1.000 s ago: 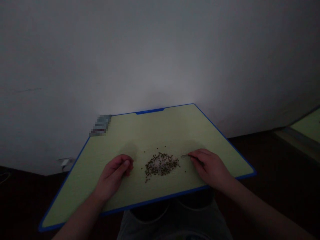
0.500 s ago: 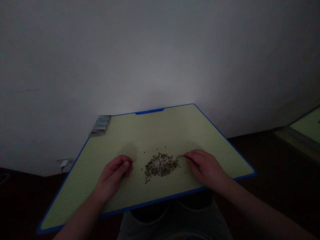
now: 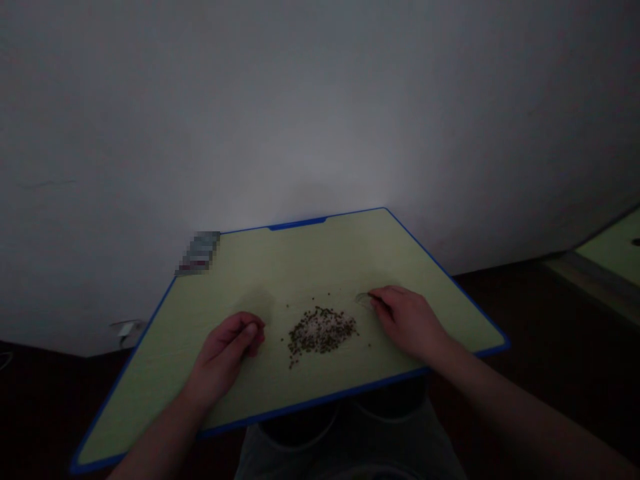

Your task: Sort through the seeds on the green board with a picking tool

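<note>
A small heap of dark green and pale grains [image 3: 320, 331] lies in the middle of a light green board with a blue rim [image 3: 280, 267]. My left hand [image 3: 227, 350] rests on the board left of the heap, fingers curled into a loose fist with the thumb on top. My right hand [image 3: 407, 320] is right of the heap, fingers pinched round a thin metal tool [image 3: 364, 297] whose tip points toward the grains. A few stray grains lie around the heap.
A pale wall rises behind the board. A blurred small packet [image 3: 199, 252] sits at the board's far left corner. Another green board [image 3: 615, 243] shows at the right edge. The floor around is dark. The light is dim.
My right hand with the tool has moved up and away from the heap's right edge, toward the far side of the board. My left hand has stayed put.
</note>
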`<state>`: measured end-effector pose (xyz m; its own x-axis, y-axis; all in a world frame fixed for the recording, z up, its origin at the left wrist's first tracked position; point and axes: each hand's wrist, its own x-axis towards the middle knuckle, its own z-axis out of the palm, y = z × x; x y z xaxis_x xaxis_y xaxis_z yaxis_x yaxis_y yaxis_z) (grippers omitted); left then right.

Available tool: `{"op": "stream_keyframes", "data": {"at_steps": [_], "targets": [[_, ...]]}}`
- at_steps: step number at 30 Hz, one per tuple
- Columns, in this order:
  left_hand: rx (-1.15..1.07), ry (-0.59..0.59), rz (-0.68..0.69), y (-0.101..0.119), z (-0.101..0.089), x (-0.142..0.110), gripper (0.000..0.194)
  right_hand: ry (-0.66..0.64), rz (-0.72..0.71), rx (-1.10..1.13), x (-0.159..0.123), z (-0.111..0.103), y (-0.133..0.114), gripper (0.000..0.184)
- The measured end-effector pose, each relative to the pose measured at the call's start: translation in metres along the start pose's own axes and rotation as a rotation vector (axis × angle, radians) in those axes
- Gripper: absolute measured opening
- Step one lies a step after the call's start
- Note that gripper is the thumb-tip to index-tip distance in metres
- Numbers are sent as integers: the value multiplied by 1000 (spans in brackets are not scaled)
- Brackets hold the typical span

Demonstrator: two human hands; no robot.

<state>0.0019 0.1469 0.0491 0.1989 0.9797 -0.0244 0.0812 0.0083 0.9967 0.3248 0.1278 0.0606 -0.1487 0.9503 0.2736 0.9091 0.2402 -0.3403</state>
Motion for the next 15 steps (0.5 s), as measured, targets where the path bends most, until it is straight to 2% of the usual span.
{"op": "stream_keyframes", "data": {"at_steps": [3,9,15], "targets": [[7,3,6,1,-1,0,21,24,-16,12,-2,-3,1,26],[21,7,-8,6,-2,3,20,58,-154,111,-14,-7,-2,25],[31,8,2,4,-1,8,21,54,-196,134,-21,-3,-2,25]]}}
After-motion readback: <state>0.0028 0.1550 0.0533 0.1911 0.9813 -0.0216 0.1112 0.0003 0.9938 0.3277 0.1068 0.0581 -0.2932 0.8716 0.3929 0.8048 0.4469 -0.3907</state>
